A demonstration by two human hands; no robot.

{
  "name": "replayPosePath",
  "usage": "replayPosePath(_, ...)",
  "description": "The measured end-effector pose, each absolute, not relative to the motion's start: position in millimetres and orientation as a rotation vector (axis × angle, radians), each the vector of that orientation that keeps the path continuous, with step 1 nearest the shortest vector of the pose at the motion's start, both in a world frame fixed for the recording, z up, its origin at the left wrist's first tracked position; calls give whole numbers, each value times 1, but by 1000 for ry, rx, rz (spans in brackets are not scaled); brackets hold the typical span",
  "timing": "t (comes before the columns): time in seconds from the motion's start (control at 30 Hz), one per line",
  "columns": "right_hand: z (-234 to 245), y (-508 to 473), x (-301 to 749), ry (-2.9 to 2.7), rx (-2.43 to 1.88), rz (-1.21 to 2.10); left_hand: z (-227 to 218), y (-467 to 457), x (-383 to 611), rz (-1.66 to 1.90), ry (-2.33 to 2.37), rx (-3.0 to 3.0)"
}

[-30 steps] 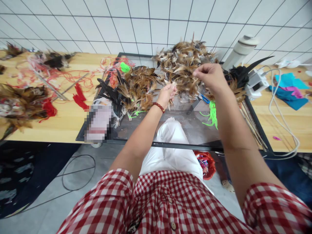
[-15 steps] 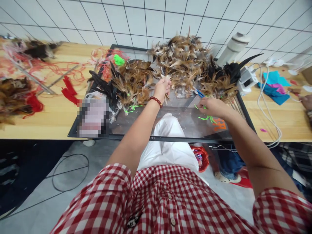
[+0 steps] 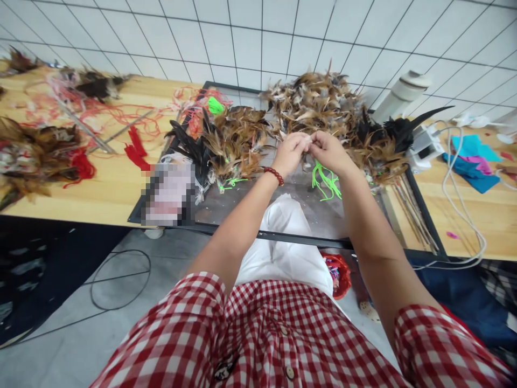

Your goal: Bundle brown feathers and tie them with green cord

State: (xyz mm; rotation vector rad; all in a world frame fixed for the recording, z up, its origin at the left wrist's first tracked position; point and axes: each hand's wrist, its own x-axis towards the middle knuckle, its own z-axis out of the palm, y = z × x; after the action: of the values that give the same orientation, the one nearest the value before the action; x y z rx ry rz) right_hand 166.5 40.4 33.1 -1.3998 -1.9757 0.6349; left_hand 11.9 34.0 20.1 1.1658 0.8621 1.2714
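My left hand [image 3: 290, 153], with a red bead bracelet at its wrist, is closed in a pinch on a small pale feather bunch, mostly hidden by the fingers. Fingertip to fingertip with it, my right hand [image 3: 329, 153] is also closed. Bright green string [image 3: 326, 183] hangs in loose strands beneath the right hand. Both hands are above a dark framed board [image 3: 230, 213], in front of a large heap of brown feathers [image 3: 313, 102]. Smaller brown feather bunches [image 3: 238, 134] with green ties lie to the left, and more brown feathers [image 3: 377, 159] to the right.
Black feathers [image 3: 188, 143] and a pixelated rectangular item [image 3: 167, 194] occupy the board's left side. A white bottle [image 3: 404, 94], a white plug block [image 3: 424, 148] and a cable [image 3: 456, 199] stand or lie at right. Thin sticks [image 3: 414, 210] rest near the right frame edge. Red tassels [image 3: 135, 151] lie left.
My right hand has moved left from beside a blue-handled tool, with green string, to meet my left hand. The camera view has shifted slightly left.
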Motion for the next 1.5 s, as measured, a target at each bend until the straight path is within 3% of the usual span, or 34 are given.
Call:
replayPosePath(0.17,35,28,176,-2009,-1405,698,15,31,11,1253,980,1518)
replayPosePath(0.4,47,-31,214,-2566,-1670,598,19,26,11,957,798,1568)
replayPosePath(0.77,79,-48,313,-2272,-2137,418,20,29,13,988,833,1257)
replayPosePath(0.9,83,-40,283,-2336,-2012,306,27,28,5,963,701,1041)
replayPosePath(1.07,49,-10,213,-2568,-1835,372,34,24,-3,944,651,901)
replayPosePath(1.2,36,21,189,-2223,-1785,226,34,26,-3,957,663,929)
replayPosePath(1.27,34,28,179,-1949,-1586,404,32,28,-1,981,684,989)
replayPosePath(1.4,26,21,153,-1590,-1240,1084,25,36,1,1059,863,1220)
replayPosePath(1.5,19,12,148,-1605,-1291,1144,18,42,-1,1108,1080,1516)
